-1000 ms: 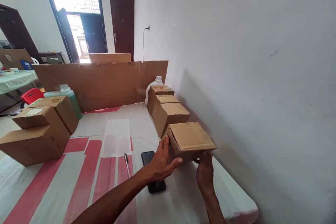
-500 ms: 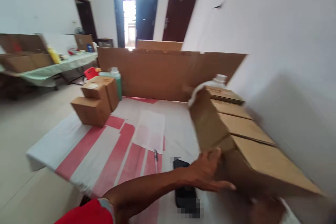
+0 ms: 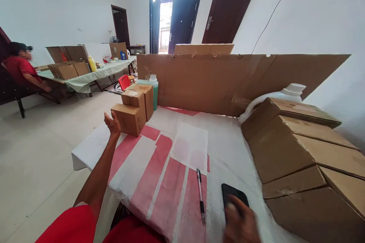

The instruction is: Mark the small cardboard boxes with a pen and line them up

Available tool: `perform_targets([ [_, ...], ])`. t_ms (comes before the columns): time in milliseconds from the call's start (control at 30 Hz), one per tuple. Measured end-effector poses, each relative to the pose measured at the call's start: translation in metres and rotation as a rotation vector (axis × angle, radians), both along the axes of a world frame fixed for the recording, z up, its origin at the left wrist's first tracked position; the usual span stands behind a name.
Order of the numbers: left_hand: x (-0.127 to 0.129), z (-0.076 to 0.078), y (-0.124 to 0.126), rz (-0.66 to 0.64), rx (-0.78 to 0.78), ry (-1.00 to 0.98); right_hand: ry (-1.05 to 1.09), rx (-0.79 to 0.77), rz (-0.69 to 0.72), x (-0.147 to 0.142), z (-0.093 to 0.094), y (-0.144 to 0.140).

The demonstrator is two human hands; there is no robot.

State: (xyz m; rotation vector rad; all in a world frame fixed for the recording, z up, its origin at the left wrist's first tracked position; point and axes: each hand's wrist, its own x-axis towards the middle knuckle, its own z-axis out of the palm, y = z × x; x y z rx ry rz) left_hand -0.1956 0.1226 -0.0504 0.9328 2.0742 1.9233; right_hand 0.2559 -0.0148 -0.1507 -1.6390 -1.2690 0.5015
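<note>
My left hand is open and empty, raised beside the small cardboard boxes at the table's left. I cannot tell whether it touches the nearest one. Low on the right, my right hand is smeared by motion over a black phone lying on the table. Its fingers look bent, but what they hold, if anything, is unclear. A pen lies left of the phone. Beyond the pen, a sheet of white paper rests flat on the red and white tablecloth.
Several larger cardboard boxes stand in a row on the right. Behind them is a white jug. A cardboard panel spans the back, near a green bottle. A person sits by another table at the far left.
My left hand has left the boxes on the right and swung over to the left boxes. My right hand has moved from those right boxes to the phone. The view has shifted left.
</note>
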Motion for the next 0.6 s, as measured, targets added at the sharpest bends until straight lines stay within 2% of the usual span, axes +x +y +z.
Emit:
perform_targets([
  [67,-0.015,-0.010,0.007,0.009,-0.020,-0.074,0.109,-0.021,0.271,-0.057,0.001,0.029],
  [167,-0.011,-0.038,0.008,-0.047,-0.066,-0.141,0.122,-0.065,0.609,-0.148,0.007,0.077],
  [233,0.000,-0.060,0.004,-0.093,-0.094,-0.146,0.101,-0.057,0.706,-0.198,0.009,0.105],
  [300,0.014,-0.080,-0.003,-0.127,-0.117,-0.126,0.098,-0.052,0.740,-0.232,0.006,0.125],
  [367,0.030,-0.096,-0.012,-0.151,-0.142,-0.096,0.109,-0.043,0.724,-0.245,-0.001,0.133],
  [433,0.047,-0.107,-0.026,-0.187,-0.169,-0.061,0.125,-0.024,0.688,-0.238,-0.009,0.129],
  [500,0.066,-0.111,-0.043,-0.257,-0.187,-0.022,0.136,-0.002,0.649,-0.216,-0.015,0.117],
  [600,0.091,-0.102,-0.071,-0.393,-0.178,0.040,0.135,0.015,0.584,-0.169,-0.012,0.095],
])
